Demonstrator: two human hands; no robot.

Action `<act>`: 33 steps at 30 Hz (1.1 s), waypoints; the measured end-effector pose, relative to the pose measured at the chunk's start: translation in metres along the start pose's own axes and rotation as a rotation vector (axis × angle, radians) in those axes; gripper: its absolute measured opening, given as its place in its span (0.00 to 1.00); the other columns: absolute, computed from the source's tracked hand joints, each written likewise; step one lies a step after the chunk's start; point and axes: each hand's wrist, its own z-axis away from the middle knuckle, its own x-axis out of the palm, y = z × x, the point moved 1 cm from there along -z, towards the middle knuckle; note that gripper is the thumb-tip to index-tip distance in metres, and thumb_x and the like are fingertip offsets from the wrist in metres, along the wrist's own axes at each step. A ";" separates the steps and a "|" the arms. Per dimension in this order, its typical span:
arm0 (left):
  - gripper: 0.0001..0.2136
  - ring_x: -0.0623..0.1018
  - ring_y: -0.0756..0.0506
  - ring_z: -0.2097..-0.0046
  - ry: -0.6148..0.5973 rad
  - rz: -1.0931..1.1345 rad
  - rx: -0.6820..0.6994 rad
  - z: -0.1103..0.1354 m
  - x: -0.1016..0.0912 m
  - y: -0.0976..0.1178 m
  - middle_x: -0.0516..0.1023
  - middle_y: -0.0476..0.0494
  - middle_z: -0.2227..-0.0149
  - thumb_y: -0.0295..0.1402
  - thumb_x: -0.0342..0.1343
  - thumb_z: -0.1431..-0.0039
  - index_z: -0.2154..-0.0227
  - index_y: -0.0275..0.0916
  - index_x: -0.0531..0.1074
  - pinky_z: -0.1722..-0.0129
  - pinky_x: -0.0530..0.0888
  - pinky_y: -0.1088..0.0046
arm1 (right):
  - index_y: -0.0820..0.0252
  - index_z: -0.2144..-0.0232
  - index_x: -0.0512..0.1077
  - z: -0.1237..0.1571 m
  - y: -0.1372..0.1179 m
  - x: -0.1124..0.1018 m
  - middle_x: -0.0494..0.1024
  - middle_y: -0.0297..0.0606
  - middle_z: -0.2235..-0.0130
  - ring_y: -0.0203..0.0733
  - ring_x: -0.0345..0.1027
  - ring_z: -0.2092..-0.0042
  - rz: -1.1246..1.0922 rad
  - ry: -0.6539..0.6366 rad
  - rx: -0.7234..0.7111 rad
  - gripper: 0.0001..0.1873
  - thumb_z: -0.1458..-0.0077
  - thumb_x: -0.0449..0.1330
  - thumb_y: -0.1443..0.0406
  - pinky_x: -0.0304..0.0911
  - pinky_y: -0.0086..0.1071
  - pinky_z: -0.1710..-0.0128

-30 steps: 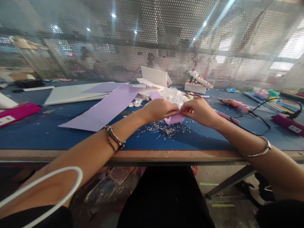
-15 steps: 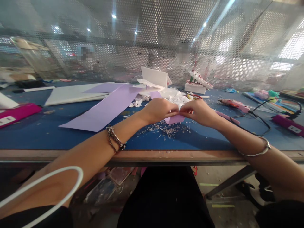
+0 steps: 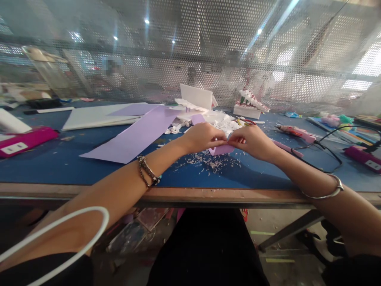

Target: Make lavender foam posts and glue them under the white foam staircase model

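Hands: left hand [image 3: 200, 138] and right hand [image 3: 253, 143] meet over table [image 3: 178, 174], fingertips touching or nearly so.
Left grip: fingers nearly straight and together, thumb tucked below, pinching upper edge of purple piece [image 3: 222, 150].
Right grip: fingers curled, thumb and index closed on same edge; small gap inside the curl.
Contact: exact fingertip hold too small to make out.
Purple piece: thin, flat-looking, pale purple; lower part shows just below the joined fingertips, rest hidden by the hands.
Purple piece position: mid-table, over front of white scraps, behind scattered bits.
Purple strip [image 3: 197, 118]: just behind left hand; cannot tell if joined to the held piece.
Scattered bits [image 3: 214, 165]: tiny pale flecks on blue surface, nearer the table edge.
White scraps [image 3: 228, 124]: loose heap behind the hands.
Purple sheet [image 3: 131, 139]: long, flat, left of left hand, far end by the scraps.
White sheets [image 3: 80, 121]: stacked, beyond purple sheet.
White board [image 3: 195, 95]: upright, behind scraps.
Right side: pink glue gun [image 3: 297, 133] lying down, black cable [image 3: 337, 159] looping beside it, magenta power strip [image 3: 361, 157] near right edge.
Wrists: dark bracelets [image 3: 145, 171] left, silver bangle [image 3: 335, 191] right.
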 end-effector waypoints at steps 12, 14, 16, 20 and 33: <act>0.14 0.74 0.51 0.75 -0.003 0.008 0.004 -0.001 0.000 0.000 0.78 0.46 0.76 0.37 0.46 0.41 0.69 0.38 0.76 0.75 0.62 0.76 | 0.62 0.71 0.76 -0.002 0.002 0.000 0.76 0.35 0.74 0.31 0.64 0.73 -0.039 -0.004 0.012 0.07 0.50 0.58 0.65 0.55 0.26 0.70; 0.13 0.74 0.51 0.75 0.004 0.003 0.008 0.000 0.000 0.000 0.78 0.47 0.77 0.37 0.47 0.41 0.69 0.38 0.76 0.75 0.62 0.76 | 0.62 0.70 0.76 -0.002 0.002 0.000 0.76 0.35 0.74 0.31 0.64 0.73 -0.032 -0.014 0.012 0.07 0.50 0.58 0.66 0.55 0.26 0.70; 0.13 0.73 0.52 0.76 0.012 0.007 0.011 0.000 0.000 0.000 0.78 0.48 0.78 0.36 0.48 0.41 0.69 0.39 0.76 0.75 0.62 0.77 | 0.62 0.70 0.76 -0.001 0.002 -0.001 0.76 0.35 0.74 0.31 0.64 0.73 -0.013 0.002 0.012 0.06 0.50 0.58 0.66 0.55 0.25 0.70; 0.12 0.73 0.52 0.76 0.020 0.001 0.005 0.000 -0.002 0.001 0.78 0.48 0.77 0.36 0.48 0.42 0.69 0.39 0.76 0.76 0.62 0.77 | 0.62 0.72 0.75 -0.001 0.000 -0.001 0.75 0.35 0.74 0.32 0.65 0.72 0.023 0.033 -0.007 0.07 0.49 0.58 0.66 0.55 0.26 0.70; 0.11 0.72 0.53 0.75 0.115 0.146 -0.036 0.001 -0.003 0.003 0.77 0.48 0.75 0.36 0.49 0.42 0.69 0.35 0.73 0.74 0.63 0.78 | 0.63 0.71 0.75 -0.001 0.003 -0.003 0.77 0.37 0.72 0.33 0.65 0.71 0.047 0.065 -0.082 0.10 0.47 0.54 0.67 0.55 0.27 0.69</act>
